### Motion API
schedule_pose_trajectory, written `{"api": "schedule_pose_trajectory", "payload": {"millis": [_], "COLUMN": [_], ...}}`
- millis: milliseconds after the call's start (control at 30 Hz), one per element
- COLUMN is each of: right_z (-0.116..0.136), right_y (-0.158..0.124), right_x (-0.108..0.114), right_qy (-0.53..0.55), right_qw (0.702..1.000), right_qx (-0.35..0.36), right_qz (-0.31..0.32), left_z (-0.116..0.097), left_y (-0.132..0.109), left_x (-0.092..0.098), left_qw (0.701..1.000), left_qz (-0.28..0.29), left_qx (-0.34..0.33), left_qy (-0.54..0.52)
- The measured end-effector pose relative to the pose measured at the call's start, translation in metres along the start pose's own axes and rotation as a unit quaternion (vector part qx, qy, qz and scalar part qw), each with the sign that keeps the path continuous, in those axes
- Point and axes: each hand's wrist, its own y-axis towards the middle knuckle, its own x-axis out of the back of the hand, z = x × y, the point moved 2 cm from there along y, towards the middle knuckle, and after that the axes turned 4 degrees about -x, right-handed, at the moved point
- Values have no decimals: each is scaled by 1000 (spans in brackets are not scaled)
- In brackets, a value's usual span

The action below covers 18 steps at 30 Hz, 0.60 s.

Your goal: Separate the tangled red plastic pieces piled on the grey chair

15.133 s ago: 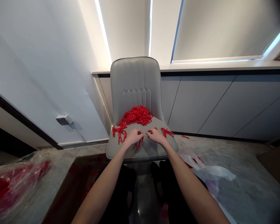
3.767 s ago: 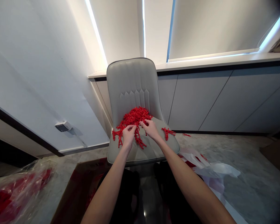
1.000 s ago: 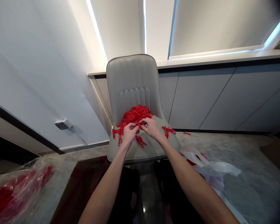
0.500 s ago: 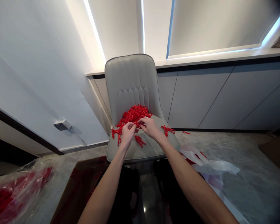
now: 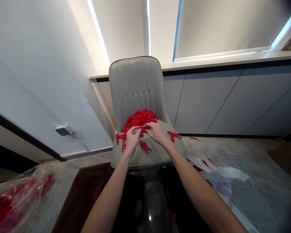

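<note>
Over the grey padded chair seat [image 5: 149,158], I see the left hand [image 5: 133,138] and right hand [image 5: 156,133] half-closed, fingertips pinching a small red plastic piece [image 5: 142,128] at the front of a tangled heap of similar pieces [image 5: 138,118].

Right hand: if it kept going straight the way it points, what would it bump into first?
The right hand would probably meet the left hand first, at the edge of the pile of red plastic pieces, though depth is hard to judge.
</note>
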Motion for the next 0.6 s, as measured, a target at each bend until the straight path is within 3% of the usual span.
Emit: {"api": "schedule_pose_trajectory", "payload": {"millis": [600], "right_z": [-2], "right_y": [0], "right_x": [-4], "right_qy": [2], "right_qw": [1000], "right_qx": [-19], "right_qz": [-11], "left_z": [1], "left_y": [0], "left_x": [0], "left_qw": [1000], "left_qz": [-13], "left_qx": [5], "left_qy": [0]}}
